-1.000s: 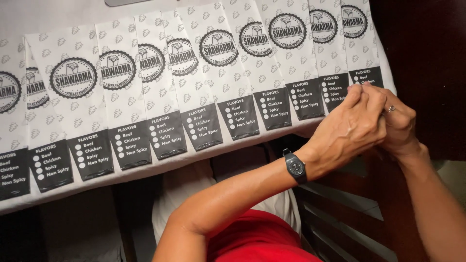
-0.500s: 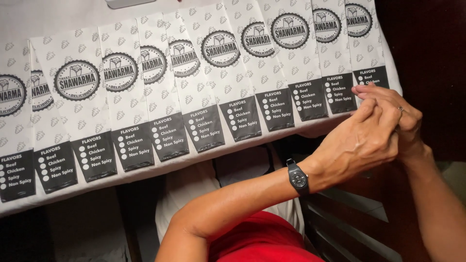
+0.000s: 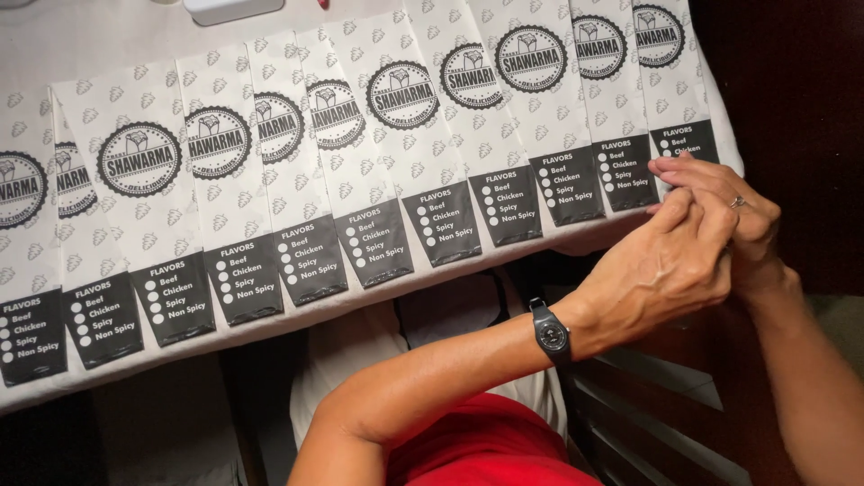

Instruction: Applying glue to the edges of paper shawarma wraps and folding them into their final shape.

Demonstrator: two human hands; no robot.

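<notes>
Both hands, left hand (image 3: 661,274) crossed over right hand (image 3: 733,216), have slid down since a second ago, fingers pinched on the black lower edge of the rightmost white printed paper sleeve (image 3: 670,81) at the surface's (image 3: 117,36) right end.

Left hand (image 3: 661,274) covers most of the right hand (image 3: 747,225), so whatever's pinched there is hidden (end bag (image 3: 677,81) runs off the top edge too).
</notes>
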